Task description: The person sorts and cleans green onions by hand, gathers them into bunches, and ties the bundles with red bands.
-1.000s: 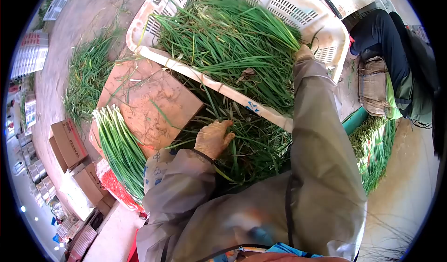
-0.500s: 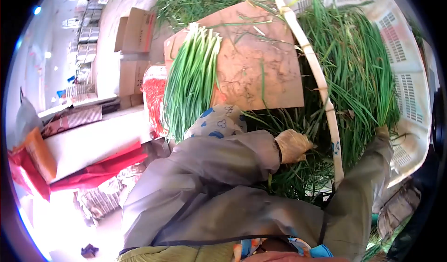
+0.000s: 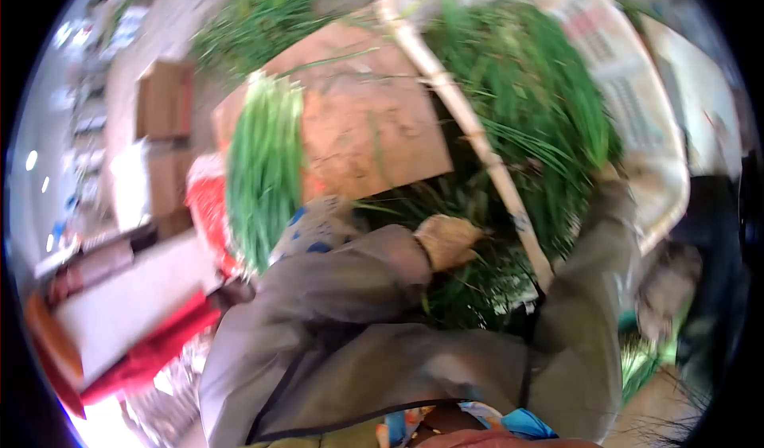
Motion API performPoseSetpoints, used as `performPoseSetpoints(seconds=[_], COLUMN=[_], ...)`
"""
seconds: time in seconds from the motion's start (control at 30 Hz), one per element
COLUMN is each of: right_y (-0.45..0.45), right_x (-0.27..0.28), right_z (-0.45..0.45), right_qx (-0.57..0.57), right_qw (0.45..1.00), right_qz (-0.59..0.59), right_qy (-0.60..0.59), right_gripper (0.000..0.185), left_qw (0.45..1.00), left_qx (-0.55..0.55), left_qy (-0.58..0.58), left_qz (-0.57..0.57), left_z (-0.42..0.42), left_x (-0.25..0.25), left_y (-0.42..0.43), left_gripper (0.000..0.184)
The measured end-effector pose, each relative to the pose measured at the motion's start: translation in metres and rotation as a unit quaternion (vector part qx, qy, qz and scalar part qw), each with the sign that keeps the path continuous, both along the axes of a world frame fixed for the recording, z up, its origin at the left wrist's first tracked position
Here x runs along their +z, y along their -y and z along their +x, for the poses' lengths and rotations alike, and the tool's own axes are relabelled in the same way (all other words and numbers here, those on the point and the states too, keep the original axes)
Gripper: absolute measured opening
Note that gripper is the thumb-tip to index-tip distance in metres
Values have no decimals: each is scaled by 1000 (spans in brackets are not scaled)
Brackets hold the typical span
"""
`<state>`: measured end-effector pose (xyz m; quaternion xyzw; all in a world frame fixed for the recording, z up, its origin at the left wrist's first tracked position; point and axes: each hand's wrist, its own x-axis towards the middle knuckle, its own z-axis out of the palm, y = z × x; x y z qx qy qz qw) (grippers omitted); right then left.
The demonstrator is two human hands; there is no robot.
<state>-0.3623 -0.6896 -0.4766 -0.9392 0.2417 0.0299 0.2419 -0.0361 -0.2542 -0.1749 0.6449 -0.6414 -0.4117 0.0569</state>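
My left hand (image 3: 450,242), in a pale glove, is over dark green leaves (image 3: 469,289) below the board. Its fingers look curled; what they hold, if anything, is hidden. My right hand (image 3: 609,173) is at the right side of the white plastic basket (image 3: 672,146), mostly hidden by my sleeve. It is closed where a bunch of long green chives (image 3: 593,134) narrows together. A neat bundle of chives with white ends (image 3: 267,153) lies on the left of the brown board (image 3: 374,130), near my patterned left sleeve cover (image 3: 314,229).
More loose greens (image 3: 270,18) lie beyond the board. At left are cardboard boxes (image 3: 163,102), a bag of red ties or strands (image 3: 207,193) and a white panel (image 3: 139,289) with red cloth (image 3: 159,352). The basket's rim (image 3: 477,138) runs between my hands.
The view has turned and blurred, so the board, bundle and basket sit further left in it. Both hands stay at about the same places beside the basket.
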Motion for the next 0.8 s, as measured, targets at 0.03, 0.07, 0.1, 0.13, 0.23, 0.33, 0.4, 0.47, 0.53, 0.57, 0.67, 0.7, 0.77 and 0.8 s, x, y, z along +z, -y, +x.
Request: performPoseSetpoints(seconds=[0.03,0.07,0.1,0.13,0.23,0.33,0.4,0.47,0.53,0.57,0.67,0.7,0.77,0.8], right_y=[-7,-17,-22,-28,-38,-33,-82,-127,-173,-206,-269,-291,-339,-347], right_x=[42,90,134,178,293,365,427,442,453,457,428,427,451,445], right_z=[14,35,56,72,104,82,79,65,52,55,46,50,61,63], right_qx=[-65,-99,-117,-128,-144,-274,-281,-277,-264,-265,-267,-280,-290,-247], right_qw=[996,989,981,973,962,946,919,864,844,832,774,745,747,751], right_qz=[-22,-66,-111,-153,-206,175,259,356,369,344,397,416,412,427], right_qy=[-59,-90,-106,-113,-112,-8,93,223,287,346,415,441,434,439], right_gripper=[30,27,23,20,10,37,41,44,50,51,47,47,47,45], left_qw=[1000,1000,1000,1000,999,1000,998,989,975,959,922,902,902,903], left_qx=[1,0,5,-1,-26,-7,5,35,62,98,84,68,20,-28], left_qy=[5,-3,-1,1,22,18,26,55,108,153,268,330,338,340], left_qz=[4,11,19,4,-16,-22,-53,-134,-184,-218,-266,-268,-269,-262], left_z=[0,-1,3,5,12,20,29,35,36,36,28,26,28,29], left_x=[3,8,13,14,21,31,40,41,62,73,99,106,127,140], left_y=[0,0,4,3,-4,-11,-18,-31,-47,-55,-97,-111,-139,-154], left_gripper=[35,38,41,45,53,53,53,52,53,55,58,57,52,47])
